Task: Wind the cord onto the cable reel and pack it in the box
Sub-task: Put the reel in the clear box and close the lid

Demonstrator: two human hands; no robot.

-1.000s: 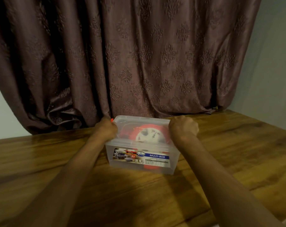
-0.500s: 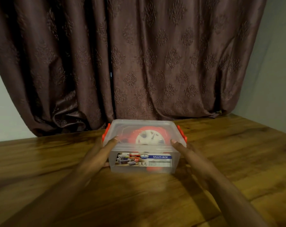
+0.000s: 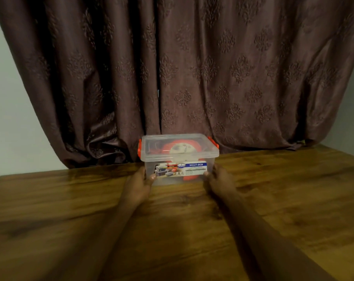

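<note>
Holding the clear box (image 3: 179,159) with the red reel (image 3: 182,148) inside, left hand (image 3: 140,180) and right hand (image 3: 217,178) pressing each side, fingers maybe curled, could slide it off the table (image 3: 70,209) if pushed too hard.

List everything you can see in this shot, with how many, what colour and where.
box: one, clear plastic with orange side latches, lid on, far middle of the table
cable reel: one, orange with a white face, inside the box
table: one, brown wood, across the foreground
curtain: one, brown, patterned, behind the table
left hand: one, holding the box's left lower corner
right hand: one, holding the box's right lower corner
</note>
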